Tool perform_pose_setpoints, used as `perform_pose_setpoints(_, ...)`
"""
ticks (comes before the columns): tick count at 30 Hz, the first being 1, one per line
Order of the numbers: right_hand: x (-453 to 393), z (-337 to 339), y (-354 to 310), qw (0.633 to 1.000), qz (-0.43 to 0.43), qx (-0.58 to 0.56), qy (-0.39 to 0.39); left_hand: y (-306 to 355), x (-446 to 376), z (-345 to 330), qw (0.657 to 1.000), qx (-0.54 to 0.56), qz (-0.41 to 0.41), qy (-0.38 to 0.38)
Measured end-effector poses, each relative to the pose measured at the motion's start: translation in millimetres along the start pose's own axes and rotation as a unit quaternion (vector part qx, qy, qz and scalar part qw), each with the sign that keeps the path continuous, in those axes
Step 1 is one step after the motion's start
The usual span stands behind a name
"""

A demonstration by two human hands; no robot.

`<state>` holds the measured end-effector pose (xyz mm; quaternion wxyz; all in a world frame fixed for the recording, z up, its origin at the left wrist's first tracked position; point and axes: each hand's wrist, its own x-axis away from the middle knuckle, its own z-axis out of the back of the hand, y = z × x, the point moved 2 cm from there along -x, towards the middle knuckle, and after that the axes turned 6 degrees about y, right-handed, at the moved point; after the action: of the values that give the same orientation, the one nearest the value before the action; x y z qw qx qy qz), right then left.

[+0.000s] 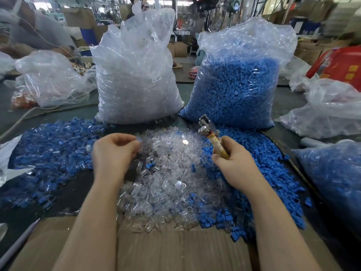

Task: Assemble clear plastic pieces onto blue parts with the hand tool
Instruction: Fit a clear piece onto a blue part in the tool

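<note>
While work is being done over a flattened sheet of cardboard (175,251) lying nearest, beneath the forearms, a heap of clear plastic pieces (166,182) is being kept between the two hands, presumably so either can reach it. They are glossy, small and hollow. By the left hand (111,153), fingers curled, something small is being pinched at the fingertips, seemingly a clear piece with a bit of blue, though blur is hiding it. The hand tool (212,133), metal-headed with a tape-wrapped handle, is being gripped upright by the right hand (234,159), apparently ready to strike. Matte blue parts (263,173) are being spread outside the right hand, joined pieces (54,149) outside the left. Beyond both, two crinkled stock bags are being stood: clear (136,75), blue (238,85).
</note>
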<state>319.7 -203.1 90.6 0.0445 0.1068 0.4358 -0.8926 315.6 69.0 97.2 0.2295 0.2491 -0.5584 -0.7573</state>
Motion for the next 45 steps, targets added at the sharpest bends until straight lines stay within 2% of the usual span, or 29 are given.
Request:
perform_pose_setpoints(2,-2,4,4,0.998,-0.015,0.056,0.031,-14,-12,19,0.992,-0.101,-0.002,0.074)
perform_pose_setpoints(5,-3,8,9,0.984,-0.045,0.155,0.071,-25,-16,38,0.971,-0.173,-0.002,0.166)
perform_pose_setpoints(7,-3,11,11,0.976,-0.067,0.185,0.098,-28,-15,43,0.963,-0.191,0.005,0.191)
perform_pose_setpoints(10,-2,14,12,0.958,-0.102,0.241,0.117,-32,-14,46,0.959,-0.208,0.005,0.190)
perform_pose_setpoints(15,0,10,16,0.937,-0.158,0.301,0.079,-25,-13,40,0.935,-0.322,-0.005,0.150)
perform_pose_setpoints(17,1,8,17,0.930,-0.171,0.319,0.070,-17,-12,33,0.926,-0.355,-0.042,0.125)
perform_pose_setpoints(19,2,6,17,0.925,-0.174,0.331,0.068,-7,-8,20,0.943,-0.316,-0.077,0.071)
perform_pose_setpoints(21,2,4,17,0.922,-0.169,0.344,0.065,-1,-1,4,0.959,-0.271,-0.075,-0.015)
perform_pose_setpoints(23,2,3,18,0.918,-0.160,0.357,0.061,0,6,-10,0.956,-0.269,-0.075,-0.088)
perform_pose_setpoints(25,2,2,18,0.917,-0.154,0.363,0.062,-4,10,-20,0.941,-0.305,-0.095,-0.116)
perform_pose_setpoints(28,1,1,20,0.917,-0.151,0.364,0.065,-11,13,-29,0.909,-0.378,-0.128,-0.124)
perform_pose_setpoints(30,1,1,20,0.915,-0.146,0.370,0.064,-14,14,-32,0.900,-0.392,-0.134,-0.134)
perform_pose_setpoints(34,-1,1,22,0.916,-0.136,0.373,0.062,-14,15,-32,0.915,-0.362,-0.109,-0.139)
perform_pose_setpoints(40,-2,1,24,0.916,-0.139,0.371,0.056,-13,19,-34,0.907,-0.380,-0.123,-0.136)
perform_pose_setpoints(45,-1,1,25,0.921,-0.143,0.358,0.053,-8,18,-30,0.943,-0.295,-0.112,-0.108)
